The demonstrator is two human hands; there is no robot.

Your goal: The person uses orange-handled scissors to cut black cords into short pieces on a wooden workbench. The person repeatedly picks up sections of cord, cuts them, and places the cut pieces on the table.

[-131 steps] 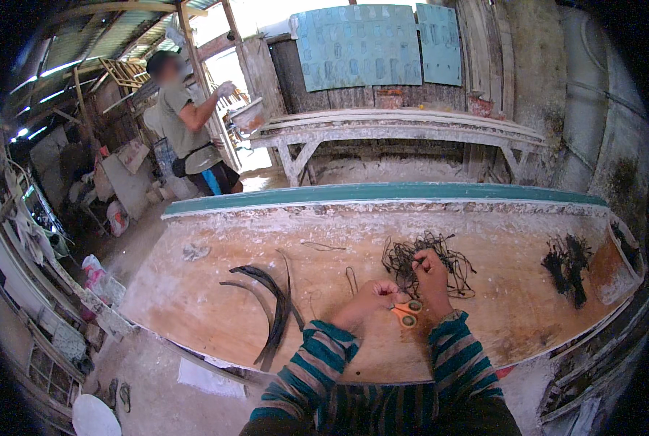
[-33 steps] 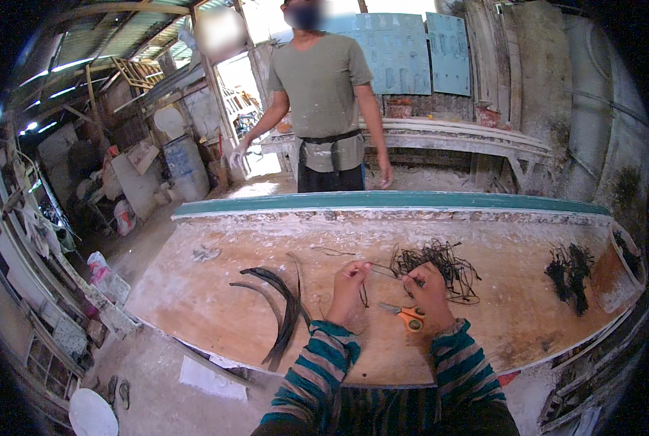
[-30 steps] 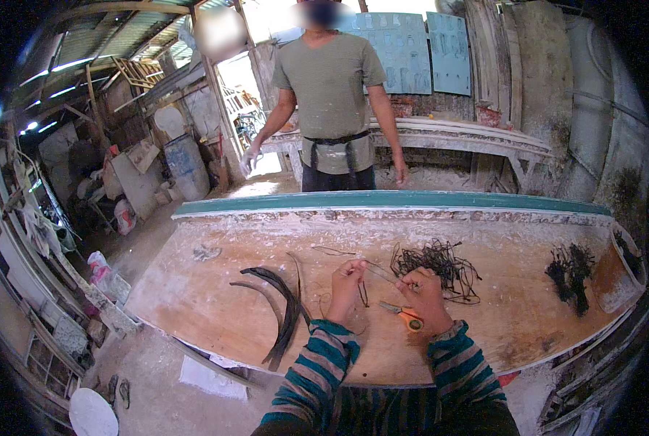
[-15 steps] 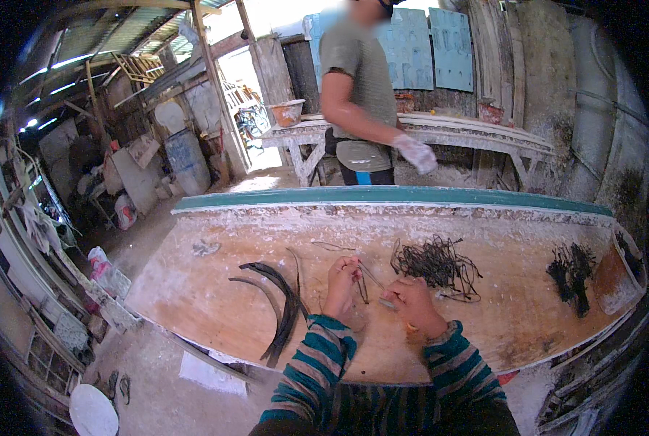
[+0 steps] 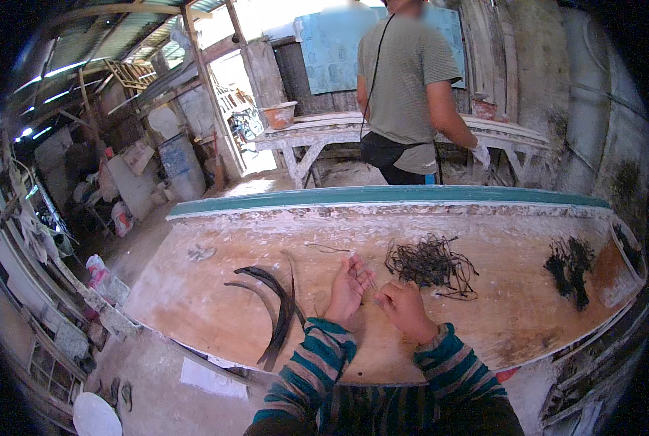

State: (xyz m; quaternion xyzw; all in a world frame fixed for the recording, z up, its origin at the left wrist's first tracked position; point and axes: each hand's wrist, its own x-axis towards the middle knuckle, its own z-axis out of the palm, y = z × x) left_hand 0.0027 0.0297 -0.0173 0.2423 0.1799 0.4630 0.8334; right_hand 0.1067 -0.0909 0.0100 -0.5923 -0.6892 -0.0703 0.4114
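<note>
My left hand (image 5: 348,292) is palm up over the wooden table, its fingers curled around one end of a thin strand (image 5: 372,282). My right hand (image 5: 406,308) is closed in a pinch on the strand's other end, so the strand spans the short gap between both hands. Exactly what the fingertips grip is too small to make out. Beyond my right hand lies a tangled heap of black looped cords (image 5: 432,265). To the left of my hands sits a curved bundle of long black strips (image 5: 284,309). A single thin cord (image 5: 329,248) lies just past my left fingertips.
A raised green edge (image 5: 383,195) runs along the table's far side. At the right end are dark cord bundles (image 5: 571,270) and a tipped brownish container (image 5: 618,272). Behind the table a person (image 5: 404,87) faces a long whitened bench (image 5: 317,131) holding an orange tub (image 5: 279,115).
My left hand has turned palm up and its fingers have loosened. The dark strand hanging below it no longer shows. The person behind has moved right and turned away.
</note>
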